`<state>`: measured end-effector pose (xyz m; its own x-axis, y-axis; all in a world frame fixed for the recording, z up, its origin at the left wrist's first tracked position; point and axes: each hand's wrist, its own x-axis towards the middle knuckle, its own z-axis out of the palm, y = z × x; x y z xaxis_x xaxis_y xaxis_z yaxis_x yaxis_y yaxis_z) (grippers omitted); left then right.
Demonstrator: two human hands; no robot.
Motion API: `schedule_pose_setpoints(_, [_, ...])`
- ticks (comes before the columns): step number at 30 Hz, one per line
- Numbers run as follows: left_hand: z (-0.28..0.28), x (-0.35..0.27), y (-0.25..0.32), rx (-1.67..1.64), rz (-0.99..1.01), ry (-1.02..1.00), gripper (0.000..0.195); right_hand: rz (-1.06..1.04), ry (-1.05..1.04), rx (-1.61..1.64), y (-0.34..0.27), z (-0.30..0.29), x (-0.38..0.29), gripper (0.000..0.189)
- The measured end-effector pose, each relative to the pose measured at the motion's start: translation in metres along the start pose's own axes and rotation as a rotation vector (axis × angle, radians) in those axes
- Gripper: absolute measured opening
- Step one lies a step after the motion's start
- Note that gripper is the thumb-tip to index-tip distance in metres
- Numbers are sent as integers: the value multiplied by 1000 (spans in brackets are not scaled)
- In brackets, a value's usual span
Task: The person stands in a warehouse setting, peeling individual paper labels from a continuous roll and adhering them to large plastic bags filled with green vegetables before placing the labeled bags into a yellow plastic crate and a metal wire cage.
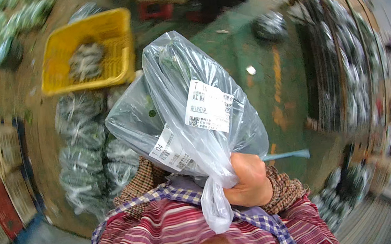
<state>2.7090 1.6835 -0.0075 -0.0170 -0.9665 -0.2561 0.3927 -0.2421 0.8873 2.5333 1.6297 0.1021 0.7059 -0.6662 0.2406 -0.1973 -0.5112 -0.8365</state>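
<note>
My right hand (250, 180) is closed around the gathered neck of a clear plastic bag (169, 60) of dark green vegetables, raised in front of my chest. The bag's twisted end hangs below the fist, and a white printed label (208, 106) is on its side. Behind and to the left is another clear bag (132, 113) with its own printed label (171, 149); what holds it is hidden. The left sleeve (145, 180) shows beneath the bags, but my left hand is out of sight behind them.
A yellow plastic crate (82, 22) with a bundle inside stands at the upper left. Below it, clear bags of greens (80, 153) lie in rows on the floor. Packed bags fill a rack (340, 59) at the right; a dark bag (270, 26) lies nearby. Stacked crates (2, 150) stand far left.
</note>
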Motion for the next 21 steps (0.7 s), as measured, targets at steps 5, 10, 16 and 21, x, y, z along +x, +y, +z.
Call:
schedule_pose_setpoints(5, [93,35,-34,79,-119,-273,52,132,231,-66,3,-71,-90,25])
schedule_pose_setpoints(10, [171,76,-54,218,-194,-582,51,214,489,-197,9,-107,-139,27])
schedule_pose_setpoints(16, [134,28,-94,404,-369,-877,51,446,667,-509,-25,-27,-180,28])
schedule_pose_setpoints(21, [192,72,-114,521,-456,-1033,51,473,811,-369,13,-74,-213,28])
